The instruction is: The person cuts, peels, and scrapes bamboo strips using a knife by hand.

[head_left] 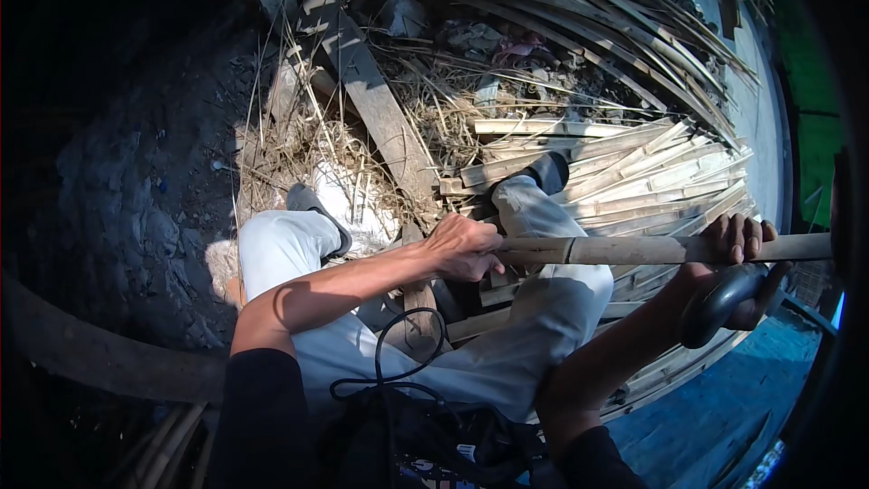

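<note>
Bamboo strip (625, 251) held crosswise above the person's right leg (570, 294).
Left hand (464, 246) has its fingers closed round the left end; the right hand (740, 240) curls its fingers over the strip farther along (a dark rounded object (720, 303) sits there, its kind unclear to me). Both grips, I'd judge, should stay firm and the strip level. Sun catches piled split bamboo (670, 172) and a wooden plank (376, 100) on littered ground; blue sheeting (715, 403) lies rightward.

Smooth matt bamboo strip (625, 250), rough wooden plank (373, 91), matt cloth trousers (563, 301).
</note>
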Motion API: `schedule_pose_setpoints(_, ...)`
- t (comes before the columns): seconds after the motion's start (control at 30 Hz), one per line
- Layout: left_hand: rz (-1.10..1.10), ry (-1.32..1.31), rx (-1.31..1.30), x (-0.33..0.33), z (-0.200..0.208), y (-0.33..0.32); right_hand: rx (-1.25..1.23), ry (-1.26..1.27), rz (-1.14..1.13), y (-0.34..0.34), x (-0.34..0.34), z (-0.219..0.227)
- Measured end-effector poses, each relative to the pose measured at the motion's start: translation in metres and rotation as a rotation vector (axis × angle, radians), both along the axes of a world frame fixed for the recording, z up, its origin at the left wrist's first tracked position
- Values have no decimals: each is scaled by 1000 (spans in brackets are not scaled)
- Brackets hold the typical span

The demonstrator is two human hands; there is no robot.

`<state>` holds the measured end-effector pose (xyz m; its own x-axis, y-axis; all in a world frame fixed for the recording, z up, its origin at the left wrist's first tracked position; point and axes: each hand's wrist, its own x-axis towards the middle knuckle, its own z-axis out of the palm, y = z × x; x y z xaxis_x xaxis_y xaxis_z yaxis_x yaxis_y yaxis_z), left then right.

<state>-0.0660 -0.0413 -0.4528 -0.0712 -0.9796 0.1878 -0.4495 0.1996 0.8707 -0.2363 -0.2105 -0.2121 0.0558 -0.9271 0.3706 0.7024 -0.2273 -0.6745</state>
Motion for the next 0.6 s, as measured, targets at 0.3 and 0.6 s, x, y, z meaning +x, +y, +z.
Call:
schedule_pose_setpoints(0.3,133,-45,-102,-9,-5,4,8,38,-180,-10,-19,-5)
schedule_pose_setpoints(0.6,285,-252,-126,5,2,4,4,19,-281,-10,-20,-13)
